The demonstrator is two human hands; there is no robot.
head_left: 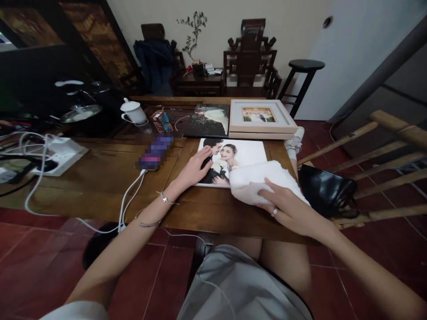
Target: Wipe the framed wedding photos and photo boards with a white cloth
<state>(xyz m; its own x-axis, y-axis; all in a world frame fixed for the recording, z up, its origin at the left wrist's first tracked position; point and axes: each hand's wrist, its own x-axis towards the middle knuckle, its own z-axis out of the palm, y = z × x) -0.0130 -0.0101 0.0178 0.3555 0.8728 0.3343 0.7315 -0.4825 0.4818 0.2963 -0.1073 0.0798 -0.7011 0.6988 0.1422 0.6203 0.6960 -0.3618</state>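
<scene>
Two bare hands at a couple's portrait panel [225, 164] on a wooden table [103, 191], one hand holding a white cloth [258, 173].

The panel lies face up near the table's front edge. The left hand [194, 169] rests on its left side, fingers extended and gripping nothing. The right hand [282, 205] (a ring on one finger) grasps the bunched cloth, which covers the panel's lower right corner. Just behind the panel lie a dark photo panel [207, 126] and, to its right, a pale-framed picture [282, 116]; a phone [155, 151], blurred by pixels, lies to the left.
</scene>
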